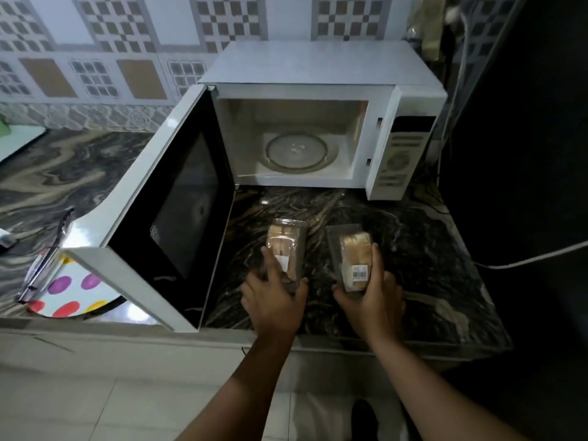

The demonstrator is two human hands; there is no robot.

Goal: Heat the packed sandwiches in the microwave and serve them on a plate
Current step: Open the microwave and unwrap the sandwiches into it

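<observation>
Clear sandwich packs (353,256) in both hands; barcode label unreadable

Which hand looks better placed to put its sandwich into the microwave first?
Probably the right hand: it grips its sandwich pack and has a straight path to the oven opening. The left hand sits beside the open door.

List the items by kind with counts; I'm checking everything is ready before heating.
Packed sandwiches: 2, one in the left hand at, one in the right hand at
Microwave, door open, turntable bare: 1
Polka-dot plate: 1
Total: 4
</observation>
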